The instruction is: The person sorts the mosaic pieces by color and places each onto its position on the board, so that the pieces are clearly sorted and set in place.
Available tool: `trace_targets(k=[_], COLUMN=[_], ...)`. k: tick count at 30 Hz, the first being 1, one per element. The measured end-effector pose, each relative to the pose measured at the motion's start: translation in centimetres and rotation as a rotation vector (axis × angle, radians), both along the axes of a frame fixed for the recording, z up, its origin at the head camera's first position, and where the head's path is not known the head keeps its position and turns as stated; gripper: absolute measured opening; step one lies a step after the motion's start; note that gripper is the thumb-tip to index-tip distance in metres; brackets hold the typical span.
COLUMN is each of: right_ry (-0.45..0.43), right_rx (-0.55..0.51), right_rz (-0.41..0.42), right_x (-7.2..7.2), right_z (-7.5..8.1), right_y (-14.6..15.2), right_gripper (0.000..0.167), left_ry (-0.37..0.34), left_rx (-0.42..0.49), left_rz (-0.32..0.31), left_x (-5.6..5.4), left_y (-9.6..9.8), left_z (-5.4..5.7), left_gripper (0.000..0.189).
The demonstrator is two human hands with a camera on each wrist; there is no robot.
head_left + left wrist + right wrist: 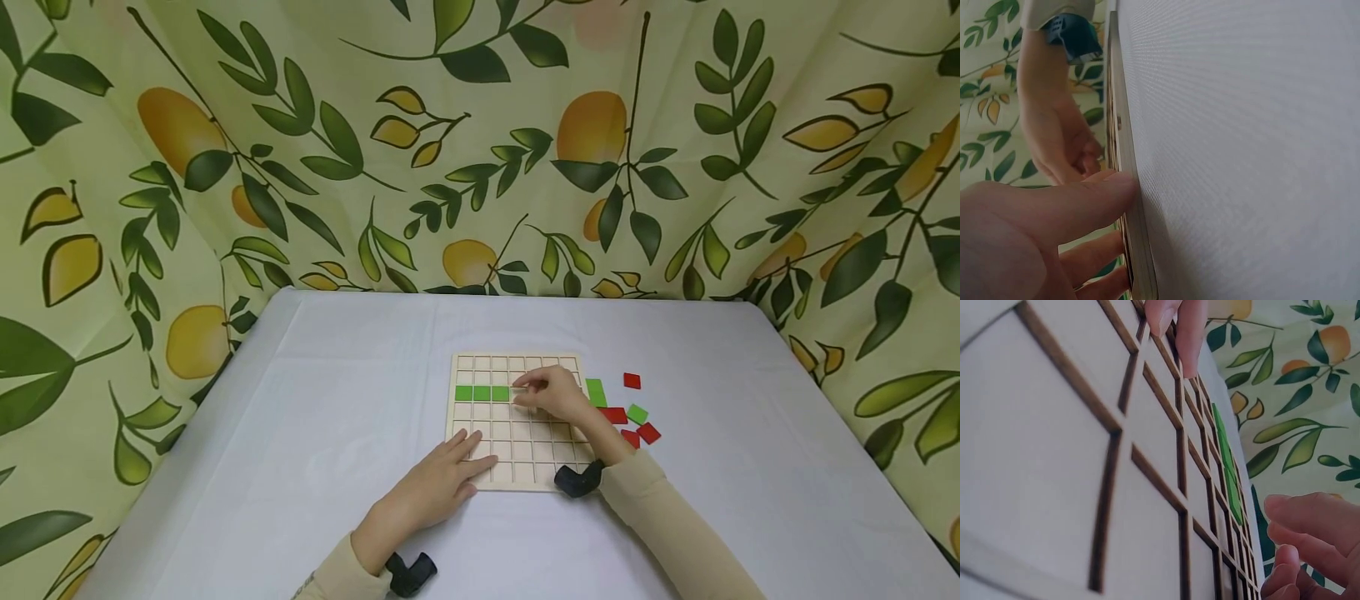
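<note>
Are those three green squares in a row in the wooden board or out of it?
In. The head view shows the three green squares filling neighbouring cells of the wooden board.

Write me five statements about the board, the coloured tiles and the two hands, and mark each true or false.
1. Three green tiles lie side by side in one row of the gridded board. True.
2. The right hand is over the tablecloth left of the board. False: the right hand is over the board, just right of those three tiles.
3. The left hand touches the board at its near left part. True.
4. Only loose green tiles lie to the right of the board. False: red tiles lie there too.
5. A black device is at the left wrist. True.
</note>
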State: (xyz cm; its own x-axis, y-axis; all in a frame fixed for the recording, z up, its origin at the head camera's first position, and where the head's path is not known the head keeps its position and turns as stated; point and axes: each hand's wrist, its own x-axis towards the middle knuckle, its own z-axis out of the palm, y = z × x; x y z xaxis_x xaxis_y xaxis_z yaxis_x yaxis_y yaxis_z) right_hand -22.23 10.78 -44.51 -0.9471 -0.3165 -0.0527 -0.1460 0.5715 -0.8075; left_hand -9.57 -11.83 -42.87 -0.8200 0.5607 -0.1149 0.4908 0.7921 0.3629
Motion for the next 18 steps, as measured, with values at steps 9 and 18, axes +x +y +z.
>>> trace_targets(k=[9,18], right_ry=[-0.011,-0.027], right_rx=[-0.03,-0.073], right_rz=[-0.004,-0.027], right_x=[0.8,1.7], right_z=[0.6,0.9], right_y=[0.9,2.6], right_gripper=[0.022,0.025], left_ry=[0.004,0.003], left_rx=[0.013,0.013], left_rz=[0.001,0.008], left_x=[0.1,0.1], left_y=[0.0,0.0], left_z=[0.0,0.0], left_gripper=[0.044,0.044])
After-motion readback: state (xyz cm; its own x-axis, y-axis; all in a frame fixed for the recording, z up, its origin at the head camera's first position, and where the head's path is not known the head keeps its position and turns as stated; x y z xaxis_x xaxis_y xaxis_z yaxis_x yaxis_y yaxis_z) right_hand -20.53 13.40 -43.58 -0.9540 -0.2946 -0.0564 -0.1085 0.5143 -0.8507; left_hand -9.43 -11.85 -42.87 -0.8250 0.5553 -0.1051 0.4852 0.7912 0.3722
